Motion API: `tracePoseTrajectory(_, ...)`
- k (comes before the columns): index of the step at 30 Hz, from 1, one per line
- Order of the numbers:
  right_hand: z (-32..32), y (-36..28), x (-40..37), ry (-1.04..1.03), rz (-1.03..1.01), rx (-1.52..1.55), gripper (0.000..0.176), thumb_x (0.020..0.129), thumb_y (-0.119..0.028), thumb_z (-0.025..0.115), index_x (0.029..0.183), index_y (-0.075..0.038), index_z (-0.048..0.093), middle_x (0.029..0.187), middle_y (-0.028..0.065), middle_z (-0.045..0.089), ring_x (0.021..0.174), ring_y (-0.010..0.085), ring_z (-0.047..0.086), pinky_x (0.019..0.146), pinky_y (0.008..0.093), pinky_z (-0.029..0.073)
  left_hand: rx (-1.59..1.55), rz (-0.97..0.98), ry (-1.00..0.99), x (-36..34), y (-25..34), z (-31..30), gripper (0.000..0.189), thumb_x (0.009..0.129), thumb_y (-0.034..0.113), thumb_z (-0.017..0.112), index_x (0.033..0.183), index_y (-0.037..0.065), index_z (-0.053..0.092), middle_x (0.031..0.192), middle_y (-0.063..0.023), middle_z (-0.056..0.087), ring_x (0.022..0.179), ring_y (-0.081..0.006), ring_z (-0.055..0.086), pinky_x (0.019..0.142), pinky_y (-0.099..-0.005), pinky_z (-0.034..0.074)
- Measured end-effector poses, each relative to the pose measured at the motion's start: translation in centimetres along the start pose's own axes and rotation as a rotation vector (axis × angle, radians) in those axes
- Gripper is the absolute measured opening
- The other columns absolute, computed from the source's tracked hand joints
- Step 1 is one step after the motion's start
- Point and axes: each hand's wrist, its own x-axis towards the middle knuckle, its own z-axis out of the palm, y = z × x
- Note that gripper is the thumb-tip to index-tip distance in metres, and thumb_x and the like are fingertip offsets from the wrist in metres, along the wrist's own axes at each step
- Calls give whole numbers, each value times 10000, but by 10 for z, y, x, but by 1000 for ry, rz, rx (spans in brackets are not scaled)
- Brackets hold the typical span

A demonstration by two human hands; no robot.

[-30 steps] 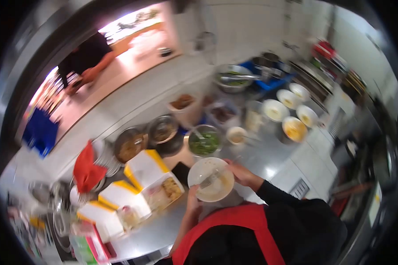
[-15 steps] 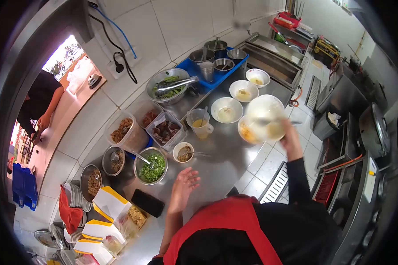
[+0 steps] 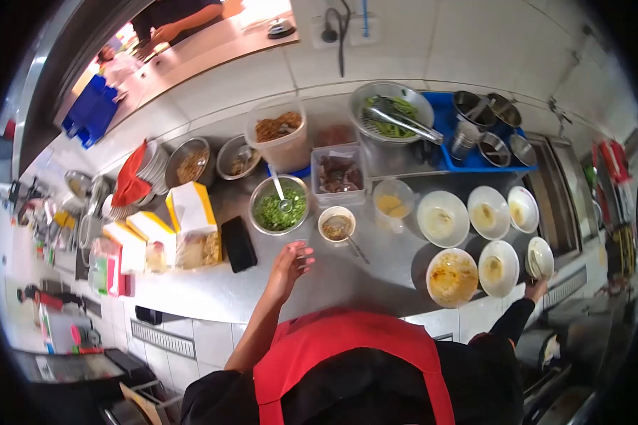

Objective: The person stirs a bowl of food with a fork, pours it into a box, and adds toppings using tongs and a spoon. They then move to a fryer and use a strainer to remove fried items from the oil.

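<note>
My left hand point(image 3: 288, 269) hovers over the steel counter with its fingers apart and nothing in it, close to a small white cup point(image 3: 337, 224) of brown minced topping with a spoon. Beyond it stands a steel bowl of chopped green onion point(image 3: 279, 209) with a ladle. At the far right, my right hand point(image 3: 536, 290) is closed at the near rim of a white bowl point(image 3: 541, 249); a spoon-like utensil shows inside this bowl. Beside it are a white bowl with a little sauce point(image 3: 498, 269) and a bowl smeared orange point(image 3: 452, 278). Three more white bowls point(image 3: 442, 219) form the row behind.
A measuring jug point(image 3: 393, 202) stands left of the bowls. Behind are a tub of dark meat point(image 3: 338, 174), greens with tongs point(image 3: 392, 113) and a blue tray point(image 3: 443, 145). A black phone point(image 3: 239, 244) and takeaway boxes point(image 3: 193, 219) lie left. Another person's hand point(image 3: 166, 32) is beyond the hatch.
The view has swung left. The right hand has gone from a blurred, raised white bowl to the rim of the end bowl; two more bowls now stand in the front row. The left hand stays open.
</note>
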Motion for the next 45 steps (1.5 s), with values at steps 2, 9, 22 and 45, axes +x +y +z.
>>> tracePoseTrajectory(2, 8, 4, 2, -47, -27, -170, 426, 864, -288, 530, 1140, 35, 497, 1041, 123, 541, 911, 232, 534, 760, 363, 491, 6, 4, 5, 2, -1, 5, 407, 921, 429, 434, 1174, 112, 459, 1087, -48, 556, 945, -168, 539, 824, -322, 407)
tracePoseTrajectory(9, 35, -11, -50, 115, -187, -385, 362, 861, -302, 522, 1058, -3, 575, 945, 54, 582, 790, 136, 528, 656, 289, 455, -26, 5, 34, 13, -5, 21, 343, 947, 363, 417, 1156, 95, 459, 1075, -52, 573, 918, -146, 550, 788, -294, 418)
tracePoseTrajectory(22, 242, -143, -206, -507, -573, -647, 96, 808, -132, 559, 856, -50, 572, 754, 15, 526, 705, 95, 510, 637, 244, 414, 9, 68, 205, 13, -7, -19, 333, 909, 353, 489, 1148, 121, 494, 1030, -35, 592, 879, -157, 570, 779, -310, 427)
tracePoseTrajectory(45, 396, -2, -444, -740, -413, -676, 85, 813, -71, 572, 886, -40, 604, 775, 11, 610, 683, 69, 551, 594, 218, 451, -115, 214, 150, -27, 57, -204, 305, 899, 267, 543, 1142, 86, 501, 1048, -56, 575, 851, -154, 581, 736, -270, 452)
